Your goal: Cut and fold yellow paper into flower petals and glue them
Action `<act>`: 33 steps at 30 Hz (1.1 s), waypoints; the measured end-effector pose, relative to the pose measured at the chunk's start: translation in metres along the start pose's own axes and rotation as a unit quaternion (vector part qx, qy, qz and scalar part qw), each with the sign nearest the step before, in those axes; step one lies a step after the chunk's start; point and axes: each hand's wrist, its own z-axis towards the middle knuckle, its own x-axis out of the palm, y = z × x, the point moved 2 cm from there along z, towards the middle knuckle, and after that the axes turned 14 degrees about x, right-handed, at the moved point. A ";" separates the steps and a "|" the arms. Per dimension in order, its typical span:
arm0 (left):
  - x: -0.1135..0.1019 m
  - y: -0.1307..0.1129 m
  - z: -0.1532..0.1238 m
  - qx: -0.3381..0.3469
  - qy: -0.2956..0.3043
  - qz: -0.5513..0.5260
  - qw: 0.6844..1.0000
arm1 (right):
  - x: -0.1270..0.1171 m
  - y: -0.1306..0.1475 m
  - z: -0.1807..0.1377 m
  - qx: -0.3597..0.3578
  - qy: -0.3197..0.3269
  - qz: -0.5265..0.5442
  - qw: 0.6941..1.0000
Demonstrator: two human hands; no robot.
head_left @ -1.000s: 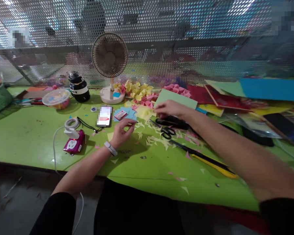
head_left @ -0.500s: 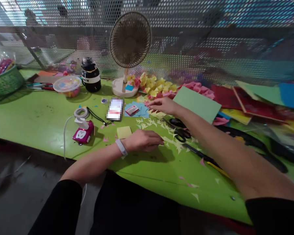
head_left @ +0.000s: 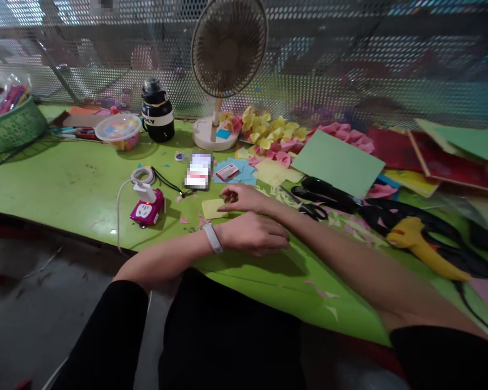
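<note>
My right hand (head_left: pixel 244 198) reaches over a small square stack of yellow paper (head_left: pixel 212 209). Its thumb and fingers are apart, with the thumb tip at the stack's right edge; I cannot tell whether it touches. Just below it, my left hand (head_left: pixel 254 234) rests low over the green table with its fingers together and curled down, a pale band at the wrist. Whatever those fingers hold, if anything, is hidden. Behind my right hand lie blue paper pieces (head_left: pixel 247 172) with a small red-and-white box (head_left: pixel 228 172) on top, and yellow petal-shaped cut-outs (head_left: pixel 274 172).
Black-handled scissors (head_left: pixel 312 211) and a yellow glue gun (head_left: pixel 427 246) lie to the right. A phone (head_left: pixel 198 170), a purple plug adapter (head_left: pixel 147 211) and a tape roll (head_left: pixel 142 176) are left. Behind stand a fan (head_left: pixel 215 135) and a black bottle (head_left: pixel 158 116). Scraps litter the table.
My right hand has moved left and nearer, from the yellow cut-outs to the small yellow paper stack. My left hand stays nearly in place. The view has shifted slightly.
</note>
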 end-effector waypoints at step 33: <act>-0.001 0.012 -0.010 -0.062 -0.033 0.007 0.997 | -0.086 -0.063 0.030 0.207 -0.207 -0.333 0.896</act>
